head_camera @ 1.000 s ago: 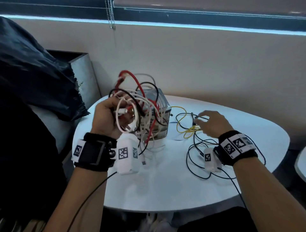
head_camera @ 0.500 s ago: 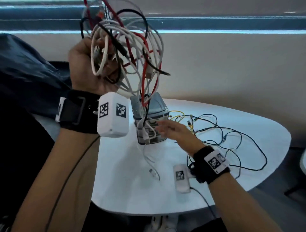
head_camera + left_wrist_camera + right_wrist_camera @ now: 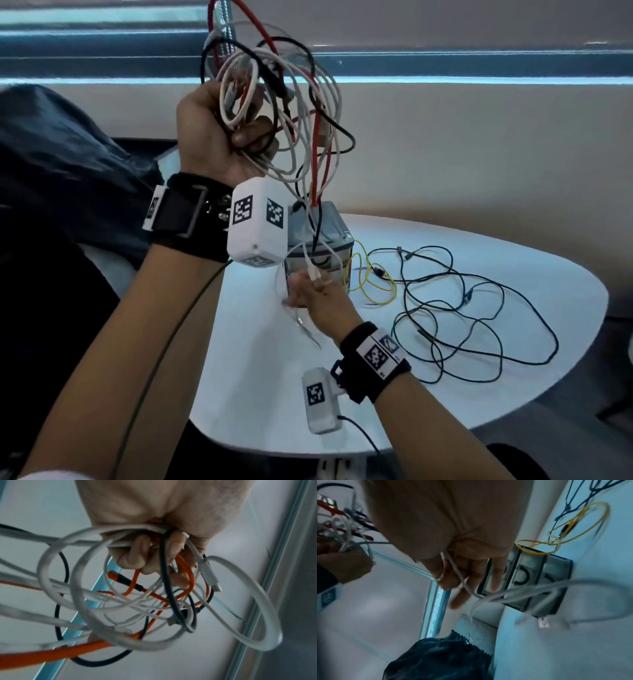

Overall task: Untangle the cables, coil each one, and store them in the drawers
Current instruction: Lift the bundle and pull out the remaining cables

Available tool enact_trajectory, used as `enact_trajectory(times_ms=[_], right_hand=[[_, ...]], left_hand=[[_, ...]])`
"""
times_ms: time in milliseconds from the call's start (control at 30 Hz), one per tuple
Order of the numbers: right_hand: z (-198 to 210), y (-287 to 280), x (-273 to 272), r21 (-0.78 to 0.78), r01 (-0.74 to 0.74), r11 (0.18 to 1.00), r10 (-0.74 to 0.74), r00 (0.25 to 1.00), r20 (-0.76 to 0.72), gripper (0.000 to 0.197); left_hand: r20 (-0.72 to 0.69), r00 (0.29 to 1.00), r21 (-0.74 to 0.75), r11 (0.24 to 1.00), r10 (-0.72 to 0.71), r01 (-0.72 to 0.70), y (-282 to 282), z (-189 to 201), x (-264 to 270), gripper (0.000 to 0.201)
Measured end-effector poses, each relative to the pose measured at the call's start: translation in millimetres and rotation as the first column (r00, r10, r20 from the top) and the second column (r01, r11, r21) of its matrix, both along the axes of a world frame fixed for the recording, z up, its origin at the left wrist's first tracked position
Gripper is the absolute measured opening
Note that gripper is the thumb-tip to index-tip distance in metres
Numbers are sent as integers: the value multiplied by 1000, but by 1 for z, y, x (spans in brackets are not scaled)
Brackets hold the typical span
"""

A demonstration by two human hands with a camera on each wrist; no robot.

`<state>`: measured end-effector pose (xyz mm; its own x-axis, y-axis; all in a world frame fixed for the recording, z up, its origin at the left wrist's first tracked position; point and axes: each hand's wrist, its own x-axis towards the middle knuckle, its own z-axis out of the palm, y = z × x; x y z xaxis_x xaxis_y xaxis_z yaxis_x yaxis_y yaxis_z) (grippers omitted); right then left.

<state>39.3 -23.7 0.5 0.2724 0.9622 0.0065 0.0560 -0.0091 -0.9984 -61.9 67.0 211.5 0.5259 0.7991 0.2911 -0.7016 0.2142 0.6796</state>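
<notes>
Cables fill my head view: my left hand [image 3: 219,133] is raised toward 11 o'clock, its fingers [image 3: 139,553] curled tight around a tangled bundle [image 3: 274,102] of white, red and black cables, clamped well above the surface [image 3: 479,260]. From the left wrist I see the same knot [image 3: 137,601] of loops spilling out of the fist, with an orange-red plug and a white USB plug among them. Strands hang from the bundle down to the small drawer unit [image 3: 329,236], which stands on the surface near the centre of my view. My right hand [image 3: 318,298] sits low, just in front of the unit at about 6 o'clock from it, fingers [image 3: 494,577] mostly straight and spread, with a thin white cable [image 3: 458,574] running across them; I cannot tell whether the thumb pinches it, as that view is blurred. At 3 o'clock from the unit a yellow cable [image 3: 373,287] lies looped, touching its side, and beyond it a long black cable [image 3: 479,325] sprawls in loose loops across the surface. A dark plastic bag [image 3: 68,164] sits at 9 o'clock.
</notes>
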Motion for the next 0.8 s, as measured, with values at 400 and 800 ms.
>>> enact_trajectory(times_ms=[400, 800], right_hand=[[-34, -11, 64, -282, 313, 907, -386, 885, -262, 50], [38, -27, 62, 92, -86, 992, 70, 983, 168, 24]], left_hand=[[-45, 998, 134, 990, 44, -38, 29, 17, -38, 20], [-191, 979, 91, 995, 66, -49, 37, -17, -31, 17]])
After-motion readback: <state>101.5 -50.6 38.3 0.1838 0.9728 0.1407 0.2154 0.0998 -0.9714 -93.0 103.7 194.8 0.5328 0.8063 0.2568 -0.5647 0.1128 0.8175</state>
